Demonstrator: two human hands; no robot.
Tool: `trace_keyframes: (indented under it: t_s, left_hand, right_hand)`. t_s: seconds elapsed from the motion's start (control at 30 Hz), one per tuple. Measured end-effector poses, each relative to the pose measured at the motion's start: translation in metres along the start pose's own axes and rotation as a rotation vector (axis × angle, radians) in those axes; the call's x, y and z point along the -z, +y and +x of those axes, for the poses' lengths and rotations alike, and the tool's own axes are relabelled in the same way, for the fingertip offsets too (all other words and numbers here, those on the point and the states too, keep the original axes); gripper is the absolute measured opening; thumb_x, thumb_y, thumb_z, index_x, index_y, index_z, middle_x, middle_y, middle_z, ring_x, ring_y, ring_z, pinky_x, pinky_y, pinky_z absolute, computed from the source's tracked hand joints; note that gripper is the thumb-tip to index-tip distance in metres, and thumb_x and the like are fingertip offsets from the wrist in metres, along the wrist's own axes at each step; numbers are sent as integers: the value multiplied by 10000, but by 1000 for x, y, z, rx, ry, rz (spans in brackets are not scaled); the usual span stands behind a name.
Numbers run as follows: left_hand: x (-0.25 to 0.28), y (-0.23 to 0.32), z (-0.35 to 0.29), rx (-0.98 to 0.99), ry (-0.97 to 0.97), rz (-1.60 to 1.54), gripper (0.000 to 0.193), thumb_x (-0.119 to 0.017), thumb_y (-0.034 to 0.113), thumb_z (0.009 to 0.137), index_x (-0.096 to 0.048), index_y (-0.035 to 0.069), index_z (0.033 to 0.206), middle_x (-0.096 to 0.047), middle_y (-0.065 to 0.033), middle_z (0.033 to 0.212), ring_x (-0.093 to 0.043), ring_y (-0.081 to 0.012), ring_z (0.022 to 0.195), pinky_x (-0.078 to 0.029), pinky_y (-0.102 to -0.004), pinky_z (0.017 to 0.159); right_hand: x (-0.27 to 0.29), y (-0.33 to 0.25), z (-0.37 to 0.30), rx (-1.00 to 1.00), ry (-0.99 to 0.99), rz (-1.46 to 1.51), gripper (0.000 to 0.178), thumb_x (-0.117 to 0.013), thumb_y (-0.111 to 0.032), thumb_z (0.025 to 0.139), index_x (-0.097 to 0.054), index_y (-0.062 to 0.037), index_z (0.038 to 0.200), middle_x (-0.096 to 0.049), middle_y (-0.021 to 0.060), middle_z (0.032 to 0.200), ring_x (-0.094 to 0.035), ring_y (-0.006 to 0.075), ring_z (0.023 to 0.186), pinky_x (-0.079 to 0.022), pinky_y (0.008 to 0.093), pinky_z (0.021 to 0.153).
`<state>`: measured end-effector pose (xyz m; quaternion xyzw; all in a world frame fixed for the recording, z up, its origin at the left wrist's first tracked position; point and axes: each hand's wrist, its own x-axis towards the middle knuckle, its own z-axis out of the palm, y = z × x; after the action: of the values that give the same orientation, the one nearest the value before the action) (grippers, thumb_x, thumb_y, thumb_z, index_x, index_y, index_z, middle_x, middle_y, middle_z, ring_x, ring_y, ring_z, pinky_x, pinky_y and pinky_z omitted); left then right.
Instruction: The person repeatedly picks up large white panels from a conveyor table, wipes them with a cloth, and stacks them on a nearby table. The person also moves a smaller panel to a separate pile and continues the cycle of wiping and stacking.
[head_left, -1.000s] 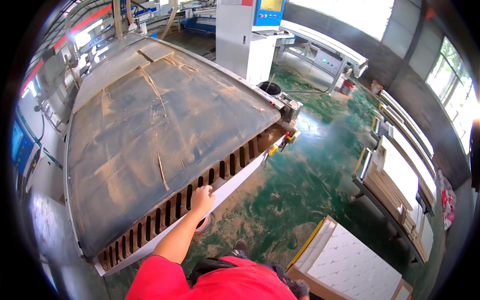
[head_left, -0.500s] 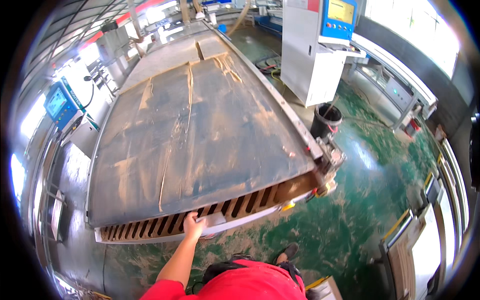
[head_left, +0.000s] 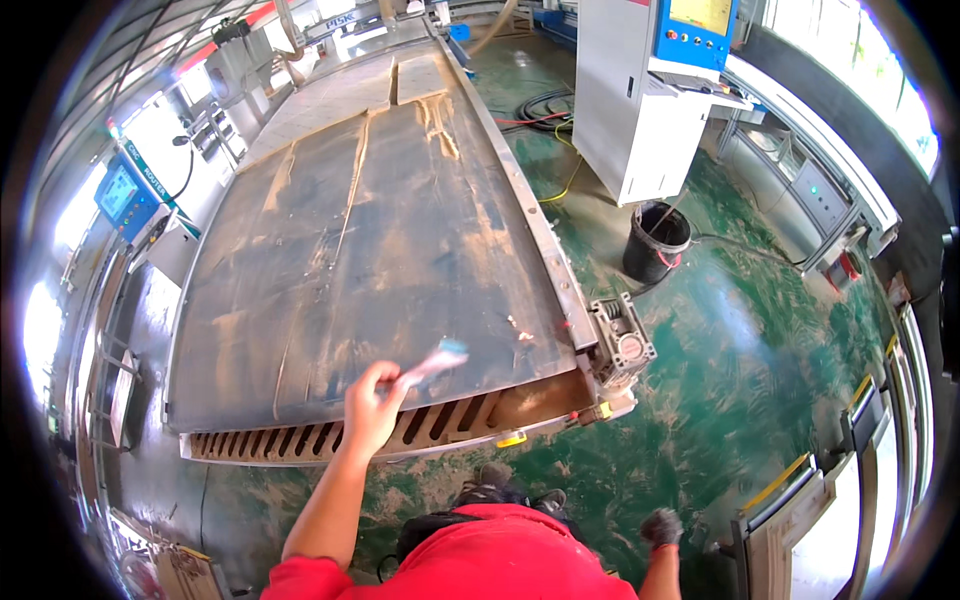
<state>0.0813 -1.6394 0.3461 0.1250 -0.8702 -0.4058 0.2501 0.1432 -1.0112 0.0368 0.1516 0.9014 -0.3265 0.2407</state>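
My left hand [head_left: 370,412] is closed on a small pale strip-like thing with a light blue end [head_left: 436,364], blurred by motion. It is above the near edge of a long machine bed [head_left: 330,290] covered in a dark, dusty sheet. Beneath that edge runs a slotted tray [head_left: 425,424] with brown dust on it. Low on the right, my right hand [head_left: 661,527] hangs over the floor in a dark grey glove. Its fingers cannot be made out, nor whether it holds anything.
A motor block [head_left: 622,340] juts from the bed's near right corner. Beyond it stand a black bucket [head_left: 657,243] and a white control cabinet [head_left: 630,110]. Panels [head_left: 830,520] lean at the lower right. The green floor [head_left: 700,400] is dusty; cables [head_left: 545,108] lie by the cabinet.
My left hand has risen from the slotted tray to over the dark sheet, still holding the pale thing. My gloved right hand has come into view. The view has shifted toward the right.
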Motion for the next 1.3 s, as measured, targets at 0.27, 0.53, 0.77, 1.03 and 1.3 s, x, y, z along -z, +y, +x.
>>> trace_keyframes:
  t_s: [0.27,0.53,0.77,1.03,1.3]
  left_hand:
    - [-141,20,121,-244,-126,313,104,-669,82,806,-614,89,894,-657,-112,810,-641,-341,809,-513,-445,706]
    - [-121,26,24,-491,-243,279,134,-694,69,759,-614,93,864,-668,-64,829,-637,-282,802,-500,-415,755]
    - [-70,26,-7,-366,-157,269,142,-691,52,763,-619,83,881,-703,-48,889,-650,-259,844,-502,-403,779]
    - [-3,-10,-7,-106,89,317,141,-691,66,784,-621,72,906,-686,-63,861,-633,-285,831,-495,-413,781]
    - [3,-3,-8,-86,81,200,114,-689,94,809,-620,90,900,-639,-73,797,-605,-293,761,-468,-411,729]
  right_hand:
    - [-125,69,-65,-387,-55,788,137,-550,-252,925,-598,-142,858,-662,112,824,-680,299,667,-571,506,551]
    - [-111,114,-82,-935,-48,1048,223,-537,-319,946,-530,-143,1082,-658,185,940,-684,381,722,-583,508,585]
    - [-88,44,-28,-741,-64,1020,205,-561,-335,935,-546,-162,1044,-677,175,910,-679,368,678,-569,520,557]
    - [-48,-64,29,-468,-183,824,150,-633,-285,906,-573,-158,960,-679,137,798,-666,310,606,-564,442,506]
    - [-30,-172,29,-141,-106,855,63,-644,-149,915,-606,-104,893,-627,54,704,-563,176,476,-454,315,431]
